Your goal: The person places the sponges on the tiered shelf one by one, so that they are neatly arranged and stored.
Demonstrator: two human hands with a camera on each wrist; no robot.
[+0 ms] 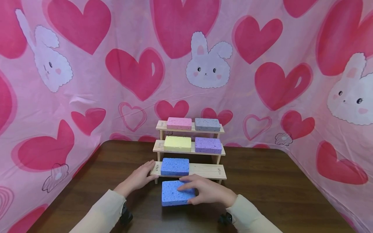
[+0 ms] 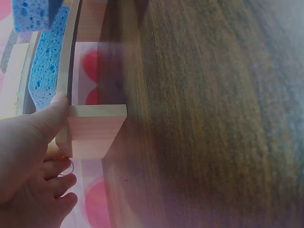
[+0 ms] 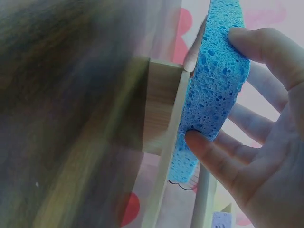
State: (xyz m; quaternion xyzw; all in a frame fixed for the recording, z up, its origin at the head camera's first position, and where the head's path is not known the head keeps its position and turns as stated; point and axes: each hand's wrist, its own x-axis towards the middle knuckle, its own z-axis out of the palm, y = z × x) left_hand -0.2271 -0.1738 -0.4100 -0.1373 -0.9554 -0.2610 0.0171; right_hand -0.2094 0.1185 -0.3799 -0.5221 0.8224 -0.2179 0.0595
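Note:
A blue sponge [image 1: 173,194] hangs in front of the bottom tier of a three-tier wooden rack [image 1: 205,170]. My right hand [image 1: 208,191] holds it from the right, and in the right wrist view fingertips press on the near side of this sponge [image 3: 213,80]. My left hand [image 1: 140,178] grips the left end of the bottom tier. In the left wrist view the thumb of the left hand [image 2: 28,147] lies along the tier's front edge, with other fingers curled by its end. Another blue sponge [image 1: 175,166] lies on the left part of that tier.
On the middle tier lie a yellow sponge [image 1: 177,144] and a purple sponge [image 1: 208,145]. The top tier bears a pink sponge [image 1: 179,123] and a grey sponge [image 1: 207,124]. The rack stands on a dark wooden table [image 1: 262,187], before a pink heart-patterned cloth [image 1: 175,77].

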